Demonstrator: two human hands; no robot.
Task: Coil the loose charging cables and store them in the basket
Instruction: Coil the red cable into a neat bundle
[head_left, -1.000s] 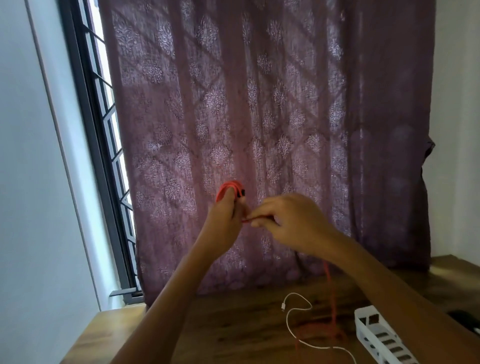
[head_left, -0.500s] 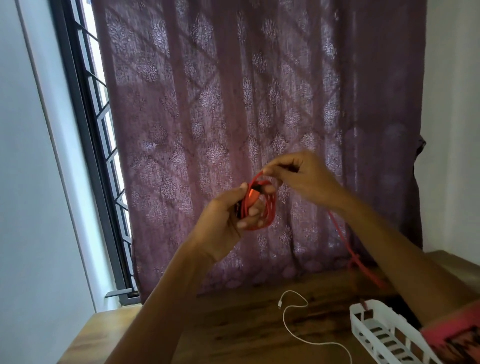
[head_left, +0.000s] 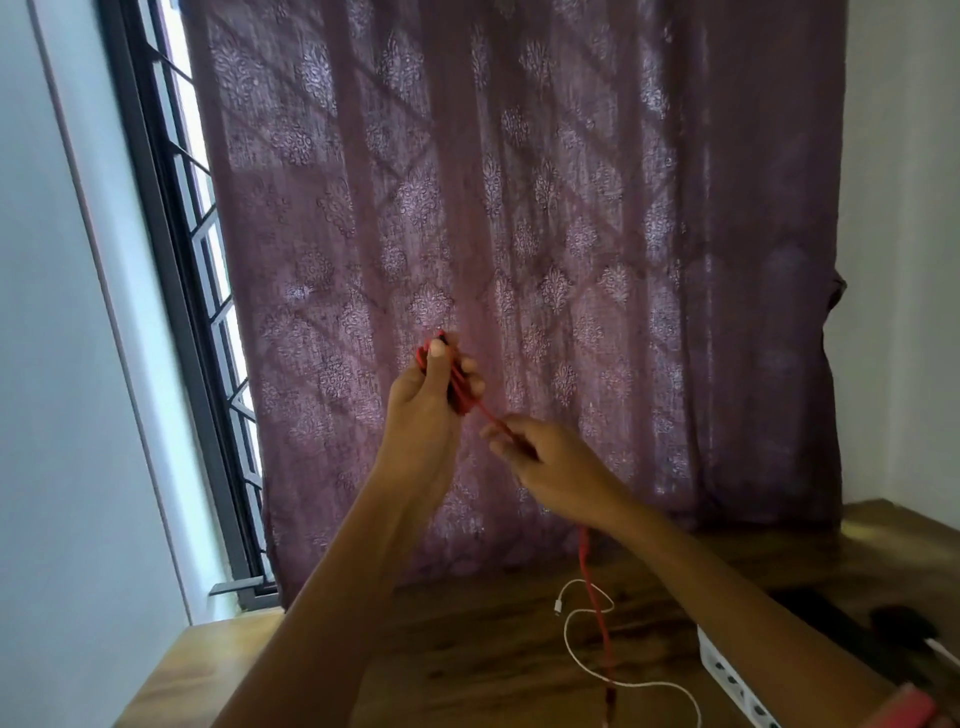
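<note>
Wood table (head_left: 467, 665) lower frame, purple curtain (head_left: 519, 208) behind. L hand (head_left: 421, 405) grips red cable (head_left: 460, 395) coil mid-frame, loops upright. R hand (head_left: 550, 462) pinches strand; tail hangs to table. Basket (head_left: 727, 670) lower right.

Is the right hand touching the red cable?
Touching. The head view shows the right hand pinching the red cable just below the left hand.
</note>
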